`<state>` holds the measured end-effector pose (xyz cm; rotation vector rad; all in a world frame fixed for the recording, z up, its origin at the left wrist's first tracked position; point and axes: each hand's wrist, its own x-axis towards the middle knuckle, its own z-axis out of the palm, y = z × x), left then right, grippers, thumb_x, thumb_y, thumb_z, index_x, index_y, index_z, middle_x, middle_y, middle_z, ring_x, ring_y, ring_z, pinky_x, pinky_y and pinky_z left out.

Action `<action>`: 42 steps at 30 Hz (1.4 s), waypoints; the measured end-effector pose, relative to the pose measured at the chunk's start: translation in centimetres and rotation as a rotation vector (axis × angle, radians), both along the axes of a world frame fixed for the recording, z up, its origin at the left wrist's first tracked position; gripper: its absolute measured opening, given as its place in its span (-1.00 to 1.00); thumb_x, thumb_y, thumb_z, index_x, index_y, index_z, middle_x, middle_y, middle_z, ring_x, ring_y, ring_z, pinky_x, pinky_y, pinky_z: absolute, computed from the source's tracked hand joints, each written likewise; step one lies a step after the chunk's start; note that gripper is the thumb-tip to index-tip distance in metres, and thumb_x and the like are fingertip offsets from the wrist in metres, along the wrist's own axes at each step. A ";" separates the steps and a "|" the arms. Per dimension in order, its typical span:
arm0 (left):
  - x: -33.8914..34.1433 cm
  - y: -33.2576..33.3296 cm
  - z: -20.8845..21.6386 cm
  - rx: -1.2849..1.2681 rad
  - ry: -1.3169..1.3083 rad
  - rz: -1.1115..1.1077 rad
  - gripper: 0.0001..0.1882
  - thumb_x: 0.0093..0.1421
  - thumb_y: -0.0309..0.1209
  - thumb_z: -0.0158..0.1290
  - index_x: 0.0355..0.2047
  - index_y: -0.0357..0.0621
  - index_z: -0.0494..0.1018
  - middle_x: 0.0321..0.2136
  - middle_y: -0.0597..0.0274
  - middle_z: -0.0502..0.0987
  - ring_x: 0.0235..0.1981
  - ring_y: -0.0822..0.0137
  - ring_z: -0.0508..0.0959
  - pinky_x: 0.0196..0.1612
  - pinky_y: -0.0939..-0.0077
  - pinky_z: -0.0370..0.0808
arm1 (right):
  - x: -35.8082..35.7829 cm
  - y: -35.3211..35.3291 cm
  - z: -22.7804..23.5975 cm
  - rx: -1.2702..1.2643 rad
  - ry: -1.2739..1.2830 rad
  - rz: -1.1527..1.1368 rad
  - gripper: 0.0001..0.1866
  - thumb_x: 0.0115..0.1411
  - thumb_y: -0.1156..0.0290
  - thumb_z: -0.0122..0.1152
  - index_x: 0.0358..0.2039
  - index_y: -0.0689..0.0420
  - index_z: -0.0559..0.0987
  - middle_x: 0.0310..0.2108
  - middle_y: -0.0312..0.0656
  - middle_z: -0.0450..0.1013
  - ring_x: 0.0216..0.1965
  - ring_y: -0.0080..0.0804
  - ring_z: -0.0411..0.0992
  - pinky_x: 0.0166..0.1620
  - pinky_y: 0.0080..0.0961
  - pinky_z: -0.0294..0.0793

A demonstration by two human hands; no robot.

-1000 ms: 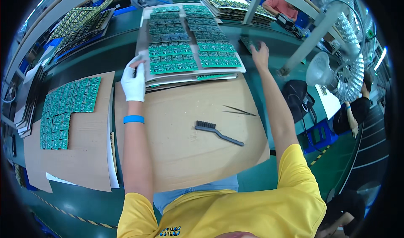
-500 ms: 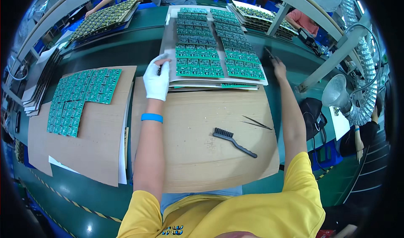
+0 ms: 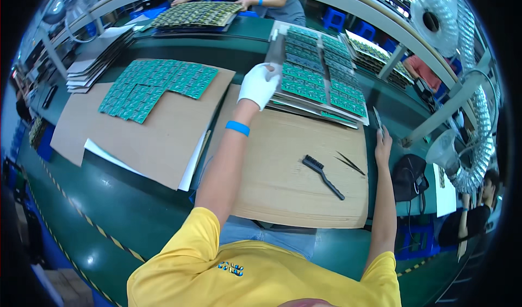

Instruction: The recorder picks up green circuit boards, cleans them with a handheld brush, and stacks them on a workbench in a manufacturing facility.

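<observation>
1. The tray of green circuit boards [image 3: 318, 81] is gripped at its near left edge by the gloved left hand [image 3: 258, 85], whose fingers are closed over the rim; the tray lies on top of a stack of like trays, just beyond the cardboard sheet [image 3: 293, 165]
2. The tray's far right corner is met by the bare right hand [image 3: 382, 139]; whether those fingers are clamped on the rim or only resting against it cannot be told
3. A tilt is judged the main risk: were one side lifted ahead of the other, the loose boards could slide toward the lower hand and spill
4. The lower trays could be dragged along if the fingers hook more than one rim
5. Toward the body from both grips, the cardboard is largely open, save for the black brush [image 3: 323, 176] and tweezers [image 3: 349, 163] lying between the arms
6. Left of the gloved grip, a second cardboard with green boards [image 3: 157, 87] lies close, so room there is narrow
</observation>
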<state>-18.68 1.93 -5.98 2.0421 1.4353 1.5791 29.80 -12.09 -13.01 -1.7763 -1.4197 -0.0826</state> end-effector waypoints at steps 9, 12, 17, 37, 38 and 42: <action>-25.9 -19.7 4.2 0.311 -0.404 0.457 -0.75 0.25 -0.51 0.23 -0.06 -0.24 0.60 -0.03 0.12 0.63 0.00 0.34 0.60 0.13 0.40 0.50 | 3.5 0.9 -1.9 -0.024 0.112 0.113 -0.46 0.49 0.10 0.00 0.28 0.23 0.44 0.02 0.13 0.46 0.01 -0.10 0.39 0.16 -0.26 0.31; -43.9 -21.3 -2.0 0.222 -0.430 1.070 -0.65 0.27 -0.30 0.26 -0.06 -0.32 0.58 -0.10 0.06 0.64 -0.04 0.30 0.61 0.13 0.39 0.50 | 4.8 1.3 -2.9 0.083 0.060 0.054 -0.43 0.50 0.09 -0.01 0.28 0.29 0.43 0.07 0.12 0.48 0.08 -0.13 0.41 0.22 -0.29 0.28; -66.2 -25.0 -9.2 -0.016 -1.009 1.184 -0.38 0.19 0.00 0.30 0.03 -0.29 0.54 -0.02 -0.03 0.60 0.01 0.07 0.57 0.15 0.13 0.48 | 3.7 2.2 -3.3 0.065 0.112 0.076 -0.41 0.50 0.07 -0.02 0.29 0.32 0.42 0.15 0.12 0.45 0.16 -0.11 0.39 0.27 -0.31 0.25; -79.6 -33.8 -2.1 0.437 -1.192 0.693 -0.59 0.31 -0.49 0.18 0.14 -0.32 0.42 0.00 -0.15 0.54 -0.03 -0.17 0.58 0.05 -0.32 0.58 | 4.9 1.3 -3.2 0.080 0.103 0.006 -0.42 0.50 0.07 -0.01 0.28 0.31 0.43 0.19 0.07 0.44 0.22 -0.18 0.37 0.31 -0.34 0.22; -78.2 -32.9 -1.1 0.422 -1.190 0.680 -0.59 0.31 -0.49 0.18 0.14 -0.32 0.42 0.00 -0.15 0.54 -0.03 -0.17 0.58 0.05 -0.32 0.58 | 4.7 1.0 -3.3 0.083 0.115 -0.006 -0.42 0.50 0.07 -0.01 0.28 0.30 0.43 0.19 0.07 0.44 0.22 -0.19 0.37 0.31 -0.34 0.22; -71.1 -33.1 1.2 0.588 -1.281 0.646 -0.59 0.37 -0.42 0.13 0.17 -0.35 0.40 0.08 -0.19 0.51 0.05 -0.20 0.53 0.12 -0.37 0.52 | 3.5 1.5 -2.6 0.107 0.174 0.016 -0.44 0.50 0.09 0.00 0.27 0.30 0.44 0.18 0.05 0.45 0.22 -0.20 0.37 0.31 -0.36 0.22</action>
